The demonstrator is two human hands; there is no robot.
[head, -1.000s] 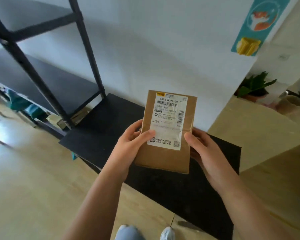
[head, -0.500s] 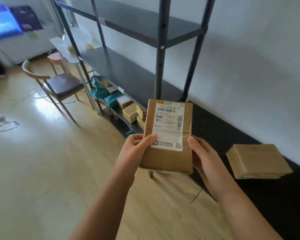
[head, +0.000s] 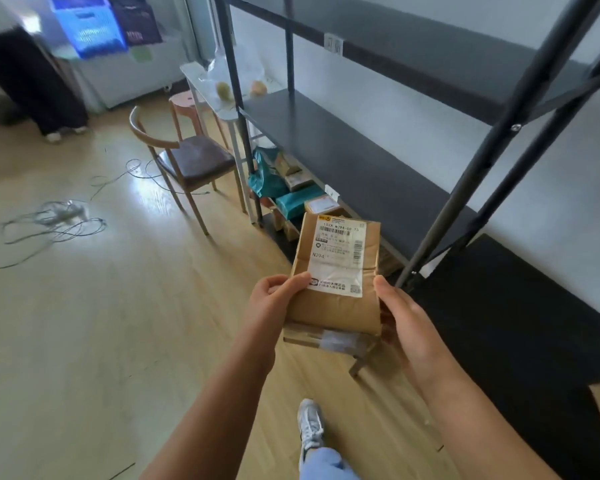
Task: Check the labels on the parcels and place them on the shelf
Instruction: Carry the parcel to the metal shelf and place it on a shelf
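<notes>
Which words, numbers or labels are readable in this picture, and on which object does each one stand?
"102A N294-00 15": top line of the white label on the brown parcel held by left hand and right hand.
"N294": same label, left side.
Barcodes, small print, QR code: too small to read.
Shelf tag: unreadable.

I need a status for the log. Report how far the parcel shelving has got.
Done: several parcels already sit on the rack's bottom level. In hand: the left hand and right hand hold a brown parcel, label facing up. Left: shelving it; the middle shelf is bare.
</notes>
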